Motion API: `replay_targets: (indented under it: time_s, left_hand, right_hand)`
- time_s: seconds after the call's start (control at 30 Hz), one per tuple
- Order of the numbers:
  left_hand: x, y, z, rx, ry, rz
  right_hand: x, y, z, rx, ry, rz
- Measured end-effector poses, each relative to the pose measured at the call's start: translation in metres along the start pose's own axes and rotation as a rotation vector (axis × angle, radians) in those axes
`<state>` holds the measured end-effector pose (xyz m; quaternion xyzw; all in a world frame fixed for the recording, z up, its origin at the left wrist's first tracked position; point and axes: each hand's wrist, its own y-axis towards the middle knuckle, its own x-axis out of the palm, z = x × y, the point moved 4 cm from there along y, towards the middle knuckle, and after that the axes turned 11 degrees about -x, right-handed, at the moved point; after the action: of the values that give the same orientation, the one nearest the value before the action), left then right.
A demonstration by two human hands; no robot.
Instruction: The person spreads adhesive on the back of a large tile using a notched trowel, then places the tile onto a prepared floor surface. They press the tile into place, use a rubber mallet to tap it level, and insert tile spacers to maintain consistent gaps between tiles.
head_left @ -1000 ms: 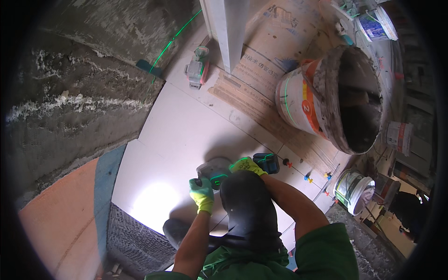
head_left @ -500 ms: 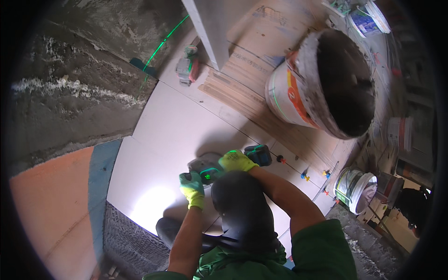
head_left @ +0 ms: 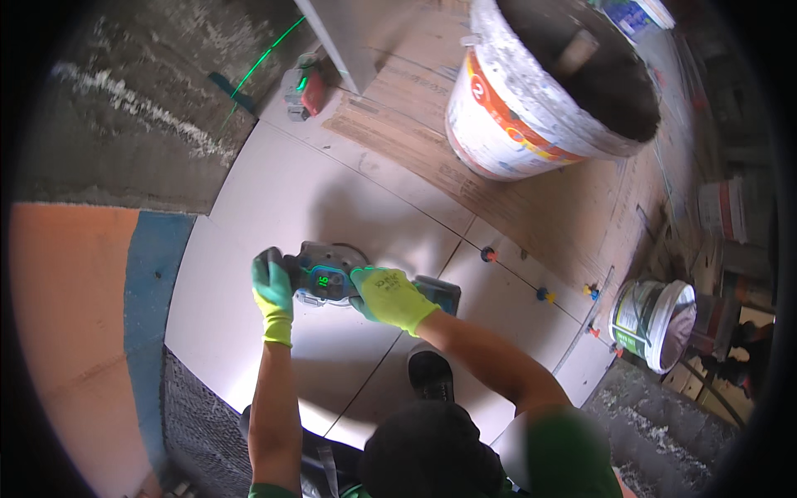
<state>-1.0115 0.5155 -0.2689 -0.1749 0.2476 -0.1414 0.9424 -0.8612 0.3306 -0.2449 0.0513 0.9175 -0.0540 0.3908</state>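
Note:
A cordless tile vibrator (head_left: 325, 284) with a lit green display and a round base sits on a pale floor tile (head_left: 241, 216). My left hand (head_left: 273, 290), in a yellow and green glove, is closed around its dark left-hand grip. Gloved the same way, my right hand (head_left: 388, 297) wraps the opposite handle, just left of the battery (head_left: 438, 294). The underside of the base is hidden.
A large mortar bucket (head_left: 515, 124) stands on cardboard (head_left: 415, 149). Coloured tile spacers (head_left: 545, 295) poke from the joints to the right, near a smaller bucket (head_left: 647, 319). A red and grey laser level (head_left: 305, 87) sits by a pale upright post (head_left: 336, 41). Wet mortar (head_left: 199, 407) lies lower left.
The tile vibrator and both hands have shifted left and slightly up in view. My head's view has moved too, and a shoe now shows below the tool. Both hands keep their hold.

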Motion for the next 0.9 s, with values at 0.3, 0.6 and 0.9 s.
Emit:
replay_targets:
  time_s: [0.3, 0.6, 0.9]
  left_hand:
    - [-0.03, -0.073, -0.089, 0.135, 1.142, 0.038]
    - [-0.032, -0.08, -0.079, 0.068, 1.076, -0.041]
    - [-0.12, -0.1, -0.111, 0.242, 0.95, -0.418]
  right_hand:
    - [-0.05, 0.037, 0.062, 0.239, -0.064, 0.422]
    - [-0.158, 0.098, 0.163, 0.407, -0.225, 0.533]
    - [-0.085, 0.107, 0.082, -0.07, -0.678, 0.328]
